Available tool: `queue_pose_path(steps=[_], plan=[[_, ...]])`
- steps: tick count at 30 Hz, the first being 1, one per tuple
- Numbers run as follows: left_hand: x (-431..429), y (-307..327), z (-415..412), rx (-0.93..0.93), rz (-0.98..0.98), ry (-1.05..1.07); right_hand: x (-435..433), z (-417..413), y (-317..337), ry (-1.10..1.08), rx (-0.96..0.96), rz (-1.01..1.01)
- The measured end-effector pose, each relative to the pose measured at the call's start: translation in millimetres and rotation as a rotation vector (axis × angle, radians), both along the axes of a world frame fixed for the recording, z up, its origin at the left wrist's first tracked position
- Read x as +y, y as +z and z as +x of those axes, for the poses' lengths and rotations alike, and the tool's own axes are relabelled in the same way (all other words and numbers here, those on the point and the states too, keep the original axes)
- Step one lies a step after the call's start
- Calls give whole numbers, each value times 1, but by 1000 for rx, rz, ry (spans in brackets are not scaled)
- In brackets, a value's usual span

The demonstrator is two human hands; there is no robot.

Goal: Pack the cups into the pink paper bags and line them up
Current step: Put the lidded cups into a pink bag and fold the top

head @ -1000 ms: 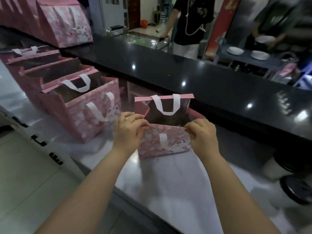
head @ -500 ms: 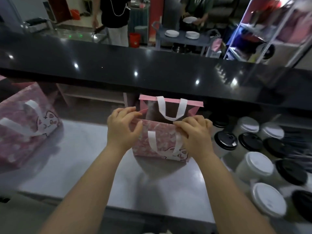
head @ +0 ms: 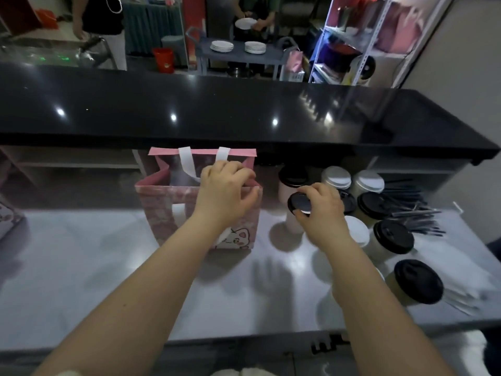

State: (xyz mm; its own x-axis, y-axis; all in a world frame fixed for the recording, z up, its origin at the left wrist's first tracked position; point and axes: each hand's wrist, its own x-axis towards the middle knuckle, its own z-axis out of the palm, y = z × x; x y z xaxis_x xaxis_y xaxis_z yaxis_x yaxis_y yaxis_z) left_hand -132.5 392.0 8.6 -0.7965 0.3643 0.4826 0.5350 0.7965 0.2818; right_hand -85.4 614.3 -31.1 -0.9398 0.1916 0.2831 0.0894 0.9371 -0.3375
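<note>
Open pink bag (head: 168, 213), white handles; left hand (head: 226, 195) fingers apparently pinch rim; right hand (head: 322, 213) fingers grasp black-lidded cup (head: 298, 203).

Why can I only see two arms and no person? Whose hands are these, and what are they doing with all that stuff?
There is no machine here. A person wears a camera on their head, so you see what they see: their own two arms reaching out. It is one picture, looking forward and down at a shiny grey counter. The left hand holds the top edge of an open pink paper bag that has white handles and a little cartoon animal on it. The right hand grips a cup by its black lid, just beside the bag. I cannot tell if it is lifted yet. The other cups, with black or white lids, stand on the right, next to thin dark sticks, likely straws. Behind them runs a higher black counter.
</note>
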Motion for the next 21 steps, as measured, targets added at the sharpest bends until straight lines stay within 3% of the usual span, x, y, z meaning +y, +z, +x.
queue_pose_path(steps=[4, 8, 10, 15, 21], plan=[[18, -8, -9, -93, -114, 18, 14, -25, -16, -156, -339, 90], [23, -17, -7, -83, -79, 22, 14, -44, -38, -137, -485, 215], [25, -21, -5, -43, -72, 21, 11, -45, -46, -111, -478, 235], [26, -24, -1, 41, -42, 20, 2, -34, -58, -29, -238, 282], [19, -21, 2, 1, -53, 20, -1, -30, -64, 6, -242, 180]])
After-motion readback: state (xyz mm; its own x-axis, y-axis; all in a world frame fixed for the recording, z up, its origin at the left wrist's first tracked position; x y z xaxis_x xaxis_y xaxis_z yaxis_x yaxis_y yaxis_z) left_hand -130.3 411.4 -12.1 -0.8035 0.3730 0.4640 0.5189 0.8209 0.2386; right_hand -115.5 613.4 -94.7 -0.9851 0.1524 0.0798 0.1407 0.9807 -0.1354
